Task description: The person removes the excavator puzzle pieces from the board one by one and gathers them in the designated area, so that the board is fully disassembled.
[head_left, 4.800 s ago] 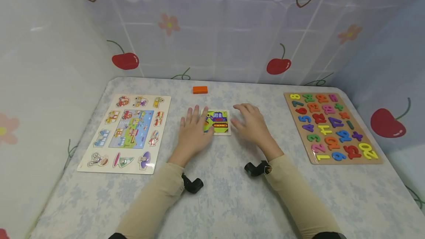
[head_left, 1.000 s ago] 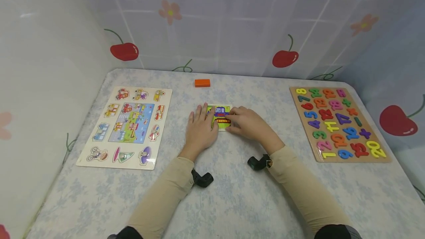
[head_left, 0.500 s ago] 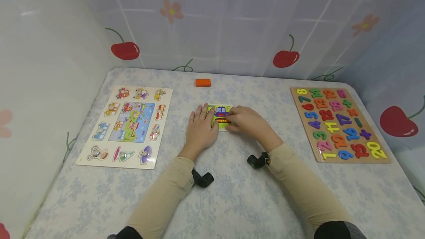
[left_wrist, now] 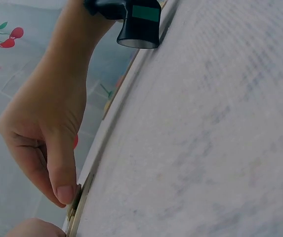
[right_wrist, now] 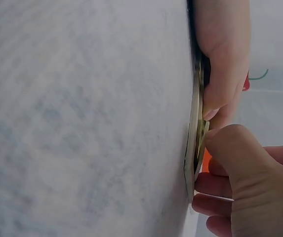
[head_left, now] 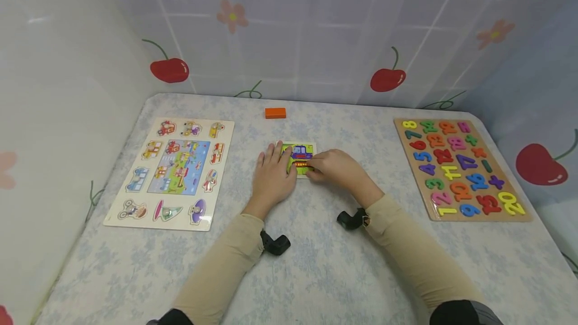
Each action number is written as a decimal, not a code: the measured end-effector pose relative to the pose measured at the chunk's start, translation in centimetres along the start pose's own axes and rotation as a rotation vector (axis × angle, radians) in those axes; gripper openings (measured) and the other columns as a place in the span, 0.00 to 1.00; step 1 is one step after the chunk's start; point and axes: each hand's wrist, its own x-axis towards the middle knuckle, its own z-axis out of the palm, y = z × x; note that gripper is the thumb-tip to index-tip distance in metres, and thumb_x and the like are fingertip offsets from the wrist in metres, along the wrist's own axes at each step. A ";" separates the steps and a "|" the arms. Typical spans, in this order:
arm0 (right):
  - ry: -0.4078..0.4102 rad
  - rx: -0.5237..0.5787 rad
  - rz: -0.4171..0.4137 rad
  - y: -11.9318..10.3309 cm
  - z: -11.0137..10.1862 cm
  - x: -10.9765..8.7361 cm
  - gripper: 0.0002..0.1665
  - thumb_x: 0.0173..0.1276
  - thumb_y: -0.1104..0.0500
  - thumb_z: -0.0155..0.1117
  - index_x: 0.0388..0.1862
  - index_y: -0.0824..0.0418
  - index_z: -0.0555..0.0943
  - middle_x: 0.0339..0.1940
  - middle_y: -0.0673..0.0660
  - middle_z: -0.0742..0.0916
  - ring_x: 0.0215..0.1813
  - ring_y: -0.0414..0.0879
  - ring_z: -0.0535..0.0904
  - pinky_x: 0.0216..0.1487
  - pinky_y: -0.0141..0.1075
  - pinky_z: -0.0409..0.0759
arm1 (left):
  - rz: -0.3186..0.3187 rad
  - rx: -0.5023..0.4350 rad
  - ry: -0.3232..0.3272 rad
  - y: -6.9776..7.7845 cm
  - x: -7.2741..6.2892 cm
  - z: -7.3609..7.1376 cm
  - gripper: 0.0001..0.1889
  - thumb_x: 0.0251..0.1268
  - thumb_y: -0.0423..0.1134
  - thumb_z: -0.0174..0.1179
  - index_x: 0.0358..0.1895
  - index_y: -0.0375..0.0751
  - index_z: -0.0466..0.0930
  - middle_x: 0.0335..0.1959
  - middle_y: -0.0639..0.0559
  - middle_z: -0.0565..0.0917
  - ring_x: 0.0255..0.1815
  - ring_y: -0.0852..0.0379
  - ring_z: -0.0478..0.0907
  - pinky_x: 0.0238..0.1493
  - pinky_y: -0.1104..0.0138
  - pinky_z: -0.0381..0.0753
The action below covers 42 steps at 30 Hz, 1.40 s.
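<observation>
A small square picture puzzle (head_left: 301, 151), with a blue and purple vehicle on green, lies at the middle of the table. My left hand (head_left: 273, 177) rests over its left side, fingers straight and spread. At the lower right part of the puzzle, my right hand (head_left: 338, 168) pinches a thin puzzle piece (right_wrist: 205, 143) between thumb and fingers. In the right wrist view the piece's edge stands tilted a little above the tray (right_wrist: 190, 158). Left wrist view: the right thumb and fingertip close on the piece at the puzzle's edge. The right fingers hide the puzzle's right edge from above.
A white peg board (head_left: 155, 217) with vehicle and toy pictures lies on the left. A brown number board (head_left: 420, 174) with colourful digits lies on the right. An orange block (head_left: 275, 113) sits near the back edge, before a printed curtain (head_left: 289, 39).
Earliest, my right hand was apart from the puzzle with loose fingers; now it pinches a piece. Over the last second it shifted slightly toward me. My left hand has stayed on the puzzle.
</observation>
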 end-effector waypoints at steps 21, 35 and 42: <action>-0.056 0.095 0.124 0.4 0.9 -0.8 0.20 0.68 0.53 0.68 0.53 0.64 0.85 0.42 0.56 0.83 0.42 0.47 0.78 0.43 0.38 0.80 | -0.016 -0.007 -0.018 0.2 -0.1 -0.3 0.31 0.77 0.55 0.36 0.80 0.55 0.54 0.83 0.52 0.47 0.84 0.49 0.40 0.83 0.52 0.37; -0.092 0.066 0.105 0.5 0.2 -0.2 0.16 0.67 0.51 0.70 0.45 0.62 0.87 0.38 0.55 0.84 0.39 0.45 0.78 0.43 0.38 0.81 | -0.011 -0.014 -0.017 0.0 0.0 -0.3 0.31 0.77 0.56 0.37 0.79 0.54 0.55 0.83 0.51 0.48 0.84 0.49 0.40 0.82 0.51 0.38; -0.044 0.055 0.064 0.6 0.4 -0.4 0.16 0.67 0.52 0.69 0.43 0.64 0.88 0.35 0.55 0.86 0.36 0.45 0.79 0.40 0.38 0.82 | -0.014 -0.014 -0.018 0.1 0.0 -0.3 0.31 0.77 0.55 0.38 0.79 0.54 0.55 0.83 0.51 0.49 0.84 0.49 0.41 0.82 0.51 0.39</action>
